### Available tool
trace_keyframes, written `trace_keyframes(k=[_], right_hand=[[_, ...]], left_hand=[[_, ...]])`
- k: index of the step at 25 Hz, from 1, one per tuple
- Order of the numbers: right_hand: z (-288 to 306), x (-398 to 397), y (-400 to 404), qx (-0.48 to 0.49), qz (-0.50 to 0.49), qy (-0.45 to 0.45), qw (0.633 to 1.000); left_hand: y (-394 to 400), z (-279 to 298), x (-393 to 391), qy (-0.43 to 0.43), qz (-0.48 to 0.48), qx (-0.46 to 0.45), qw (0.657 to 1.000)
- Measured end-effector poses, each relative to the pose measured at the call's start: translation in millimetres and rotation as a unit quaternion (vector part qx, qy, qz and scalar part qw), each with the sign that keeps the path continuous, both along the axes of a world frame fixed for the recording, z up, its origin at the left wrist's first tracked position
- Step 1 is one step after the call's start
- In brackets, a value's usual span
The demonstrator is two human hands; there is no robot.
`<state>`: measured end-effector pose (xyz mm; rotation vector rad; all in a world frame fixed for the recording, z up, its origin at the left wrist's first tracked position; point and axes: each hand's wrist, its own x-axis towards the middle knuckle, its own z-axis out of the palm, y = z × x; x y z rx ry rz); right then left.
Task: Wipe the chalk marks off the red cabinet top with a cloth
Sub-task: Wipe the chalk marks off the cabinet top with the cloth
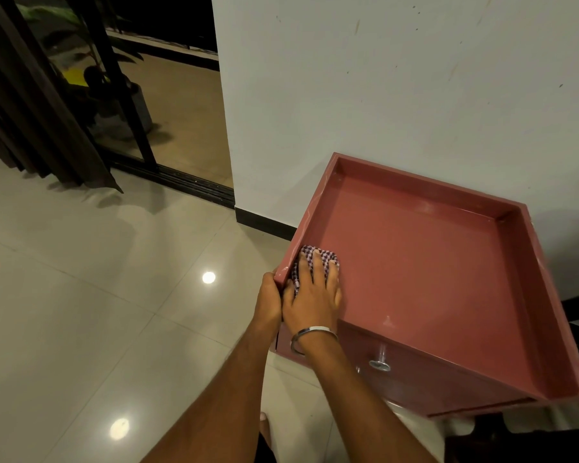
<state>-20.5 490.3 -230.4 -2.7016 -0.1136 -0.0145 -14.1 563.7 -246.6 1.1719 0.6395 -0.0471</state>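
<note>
The right hand, a metal bangle on its wrist, lies flat with fingers straight, pressing a checked cloth onto the red cabinet top in its near-left corner. Just beside it, the left hand curls round the raised rim's corner. Below the right wrist sits a round metal drawer knob. No writing is readable. Beyond stand a white wall and glossy floor tiles.
</note>
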Motion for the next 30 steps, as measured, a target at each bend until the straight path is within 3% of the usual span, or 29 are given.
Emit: trace_keyframes(k=[4,7,11,14,19,24,30], right_hand=[[5,14,-10,0.029,-0.003,-0.012,0.999],[8,22,-18,0.118,-0.007,-0.053,0.992],[18,19,-24,0.325,-0.070,-0.101,0.938],[30,9,-22,0.378,-0.068,-0.129,0.914],[42,0,-14,0.295,0.117,-0.104,0.943],[37,9,-6,0.161,0.186,-0.081,0.966],[44,47,-2,0.093,0.194,-0.046,0.975]], left_hand=[[0,-2,0,0.011,-0.003,0.023,1.000],[-1,-4,2,0.005,0.003,0.033,0.999],[-1,-4,4,-0.006,0.000,0.017,1.000],[-3,-2,2,-0.018,0.011,-0.001,1.000],[2,10,-4,-0.030,-0.004,-0.048,0.998],[5,21,-4,-0.118,-0.052,0.200,0.971],[18,25,5,-0.082,-0.081,0.231,0.966]])
